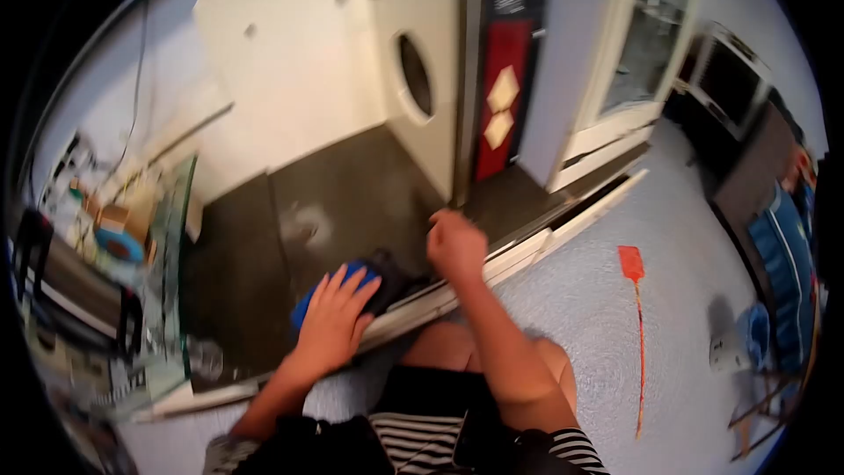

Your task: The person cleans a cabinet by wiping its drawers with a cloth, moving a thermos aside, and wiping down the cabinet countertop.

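My left hand lies with its fingers spread over a blue object, near the front edge of a dark tabletop. A blurred black shape adjoins the blue object on its right. Over the same edge, further right, my right hand is closed in a fist. Its fingertips are turned away from me, and I cannot tell whether they hold anything.
A glass pane and a blue tape roll stand on the left. Behind the tabletop rises a pale panel with an oval hole. A red fly swatter lies on the floor to the right, near a blue bag.
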Tool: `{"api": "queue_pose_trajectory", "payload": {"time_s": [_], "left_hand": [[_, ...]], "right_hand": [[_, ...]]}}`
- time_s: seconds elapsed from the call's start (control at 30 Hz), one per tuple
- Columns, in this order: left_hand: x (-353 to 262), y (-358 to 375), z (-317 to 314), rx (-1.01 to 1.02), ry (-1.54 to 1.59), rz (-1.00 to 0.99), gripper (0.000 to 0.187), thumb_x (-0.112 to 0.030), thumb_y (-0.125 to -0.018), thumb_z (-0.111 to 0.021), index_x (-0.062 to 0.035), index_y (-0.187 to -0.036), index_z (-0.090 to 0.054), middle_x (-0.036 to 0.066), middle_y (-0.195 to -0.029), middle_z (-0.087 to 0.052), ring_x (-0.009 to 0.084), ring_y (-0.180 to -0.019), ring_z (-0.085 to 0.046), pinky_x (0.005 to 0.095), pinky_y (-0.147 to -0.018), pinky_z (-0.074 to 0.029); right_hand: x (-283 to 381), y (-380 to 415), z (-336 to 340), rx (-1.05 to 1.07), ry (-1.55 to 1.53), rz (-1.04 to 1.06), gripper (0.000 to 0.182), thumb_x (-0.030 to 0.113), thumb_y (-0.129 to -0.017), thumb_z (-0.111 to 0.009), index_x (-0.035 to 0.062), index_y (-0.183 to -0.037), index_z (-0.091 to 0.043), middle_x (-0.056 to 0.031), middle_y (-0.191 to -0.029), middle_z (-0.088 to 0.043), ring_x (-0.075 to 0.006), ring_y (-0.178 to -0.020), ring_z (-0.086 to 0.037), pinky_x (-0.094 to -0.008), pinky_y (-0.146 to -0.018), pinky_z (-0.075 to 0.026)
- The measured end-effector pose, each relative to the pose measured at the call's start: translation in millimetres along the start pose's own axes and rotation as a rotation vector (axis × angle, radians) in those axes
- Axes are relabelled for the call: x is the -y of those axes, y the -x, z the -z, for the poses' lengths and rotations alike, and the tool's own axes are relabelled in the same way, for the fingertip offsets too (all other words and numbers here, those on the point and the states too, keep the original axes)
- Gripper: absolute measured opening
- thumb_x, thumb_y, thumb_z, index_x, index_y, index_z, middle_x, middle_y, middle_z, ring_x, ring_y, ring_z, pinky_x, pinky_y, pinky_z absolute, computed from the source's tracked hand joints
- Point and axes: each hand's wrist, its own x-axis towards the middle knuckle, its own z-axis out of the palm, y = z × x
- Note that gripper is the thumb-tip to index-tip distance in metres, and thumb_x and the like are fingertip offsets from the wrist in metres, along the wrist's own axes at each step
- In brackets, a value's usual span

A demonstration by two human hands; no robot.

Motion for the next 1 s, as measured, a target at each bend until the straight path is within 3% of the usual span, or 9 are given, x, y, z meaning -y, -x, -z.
{"api": "queue_pose_trajectory", "payload": {"time_s": [0.2,0.27,0.5,0.7,0.77,1.0], "left_hand": [[0.8,-36.2,-20.8,-0.052,-0.016,0.029,0.06,-0.031,-0.094,-0.071,-0.0161,-0.149,-0.054,0.016,-0.156,-0.048,0.0423,-0.147,-0.039,0.0564,-0.122,-0.028],[-9.2,-40.4,-26.8,-0.127,-0.06,-0.011,0.061,-0.03,-0.091,-0.074,-0.0176,-0.148,-0.055,0.015,-0.153,-0.051,0.0414,-0.146,-0.041,0.0558,-0.12,-0.031],[8.5,27.4,5.4,-0.089,-0.124,0.041,0.063,-0.02,-0.084,-0.079,-0.0188,-0.144,-0.059,0.014,-0.149,-0.055,0.0401,-0.144,-0.044,0.0553,-0.118,-0.036],[21.2,103.1,41.8,-0.017,-0.125,0.339,0.052,-0.017,-0.095,-0.062,-0.0089,-0.146,-0.055,0.019,-0.153,-0.05,0.0421,-0.147,-0.04,0.0538,-0.122,-0.03],[25.1,124.8,42.9,-0.038,-0.17,0.42,0.052,-0.018,-0.095,-0.063,-0.0104,-0.146,-0.057,0.018,-0.152,-0.052,0.0424,-0.146,-0.041,0.0556,-0.121,-0.03],[61.1,103.8,36.1,-0.044,-0.158,0.472,0.051,-0.021,-0.105,-0.051,-0.0107,-0.154,-0.045,0.02,-0.159,-0.041,0.0446,-0.15,-0.033,0.0565,-0.123,-0.024]], "right_hand": [[8.9,-4.7,5.5,-0.02,0.021,0.028,0.007,0.008,-0.087,-0.065,0.0067,-0.093,-0.068,-0.0118,-0.087,-0.07,-0.0337,-0.08,-0.069,-0.0444,-0.071,-0.056],[8.2,-3.9,5.5,-0.021,0.02,0.032,0.007,0.007,-0.087,-0.065,0.0067,-0.093,-0.068,-0.0118,-0.087,-0.07,-0.0338,-0.08,-0.069,-0.0443,-0.071,-0.056],[7.3,-5.1,7.3,-0.004,0.011,0.032,0.008,0.008,-0.087,-0.064,0.007,-0.093,-0.069,-0.0117,-0.087,-0.071,-0.0345,-0.078,-0.069,-0.0441,-0.071,-0.056],[9.4,-5.7,8.2,-0.002,-0.01,0.015,0.007,0.007,-0.088,-0.064,0.0076,-0.094,-0.068,-0.0099,-0.086,-0.07,-0.0335,-0.076,-0.068,-0.0429,-0.068,-0.055],[10.0,-5.6,8.5,-0.002,-0.012,0.012,0.007,0.006,-0.088,-0.065,0.0077,-0.093,-0.069,-0.0096,-0.085,-0.07,-0.033,-0.076,-0.068,-0.0425,-0.068,-0.055],[9.4,-4.6,5.3,-0.021,-0.015,0.025,0.008,0.005,-0.088,-0.065,0.0078,-0.094,-0.069,-0.0096,-0.085,-0.07,-0.0319,-0.075,-0.068,-0.0414,-0.067,-0.055]]}}
